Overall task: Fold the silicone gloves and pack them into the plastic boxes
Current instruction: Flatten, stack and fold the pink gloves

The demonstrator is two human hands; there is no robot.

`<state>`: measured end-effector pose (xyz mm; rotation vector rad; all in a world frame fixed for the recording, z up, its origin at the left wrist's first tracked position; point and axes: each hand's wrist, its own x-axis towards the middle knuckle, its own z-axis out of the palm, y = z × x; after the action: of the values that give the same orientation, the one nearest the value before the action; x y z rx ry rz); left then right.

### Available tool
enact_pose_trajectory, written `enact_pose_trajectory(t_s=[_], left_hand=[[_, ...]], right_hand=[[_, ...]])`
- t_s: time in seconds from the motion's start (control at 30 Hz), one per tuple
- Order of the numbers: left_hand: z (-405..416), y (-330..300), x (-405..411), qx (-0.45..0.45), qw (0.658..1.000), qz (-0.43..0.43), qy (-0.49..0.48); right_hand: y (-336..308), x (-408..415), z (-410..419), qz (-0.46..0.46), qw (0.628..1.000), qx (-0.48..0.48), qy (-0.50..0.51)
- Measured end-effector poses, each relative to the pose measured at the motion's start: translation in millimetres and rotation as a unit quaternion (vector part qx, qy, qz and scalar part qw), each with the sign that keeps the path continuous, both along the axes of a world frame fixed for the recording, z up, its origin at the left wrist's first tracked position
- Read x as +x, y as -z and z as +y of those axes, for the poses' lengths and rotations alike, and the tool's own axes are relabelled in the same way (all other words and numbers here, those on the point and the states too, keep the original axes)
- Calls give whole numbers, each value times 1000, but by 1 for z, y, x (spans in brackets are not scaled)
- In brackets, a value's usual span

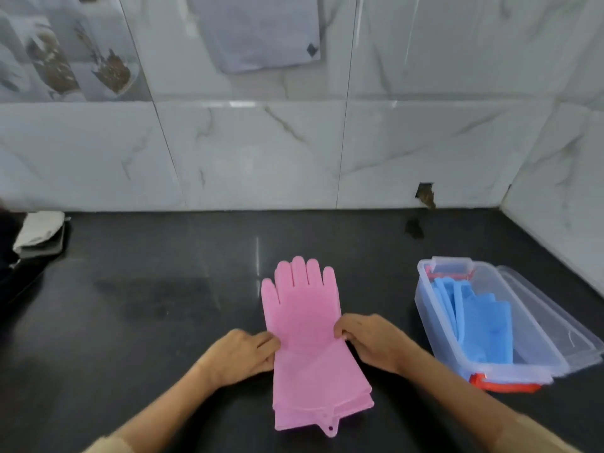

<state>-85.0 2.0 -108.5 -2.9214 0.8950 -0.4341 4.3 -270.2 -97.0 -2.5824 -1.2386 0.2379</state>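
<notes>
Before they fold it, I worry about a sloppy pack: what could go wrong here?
The pink silicone gloves lie stacked, edges slightly offset at the cuff, so a fold may splay them. Both hands pinch only the side edges, so the layers might slip. The plastic box already holds blue gloves, so room looks tight.

There is only one view, from a camera on the person's head, with no second picture to share any part of the scene. It looks forward and steeply down over a black counter (130, 322), close enough that both forearms enter from the bottom edge. It faces the marble-tiled wall (261, 152) squarely, which fills the upper half. The wide lens bends the side wall (562, 197) inward at right.
</notes>
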Motion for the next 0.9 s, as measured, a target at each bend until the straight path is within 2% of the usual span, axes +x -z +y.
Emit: enact_pose_trajectory(t_s=[0.07, 0.13, 0.23, 0.3, 0.4, 0.53, 0.67, 0.77, 0.9], left_hand=[[-7, -5, 5, -150, 983, 42, -94], [-17, -7, 16, -273, 923, 105, -250], [-31, -14, 33, -298, 822, 180, -451], [-38, -20, 43, -278, 771, 233, -522], [-48, -28, 57, -268, 709, 296, -582], [-45, -37, 74, -231, 684, 372, -583], [-34, -51, 78, -248, 650, 457, -554], [-32, -51, 75, -261, 651, 473, -533], [-34, -47, 69, -280, 662, 447, -532]], right_hand=[[0, 9, 7, 90, 991, 60, 74], [-2, 20, 15, 177, 965, 114, 158], [-9, 32, 31, 212, 945, 88, 231], [-14, 36, 42, 223, 944, 39, 241], [-18, 44, 54, 203, 946, -18, 250], [-28, 57, 64, 277, 919, -56, 277], [-37, 68, 69, 369, 887, -85, 265], [-32, 74, 65, 397, 874, -78, 271], [-28, 68, 54, 379, 886, -9, 267]])
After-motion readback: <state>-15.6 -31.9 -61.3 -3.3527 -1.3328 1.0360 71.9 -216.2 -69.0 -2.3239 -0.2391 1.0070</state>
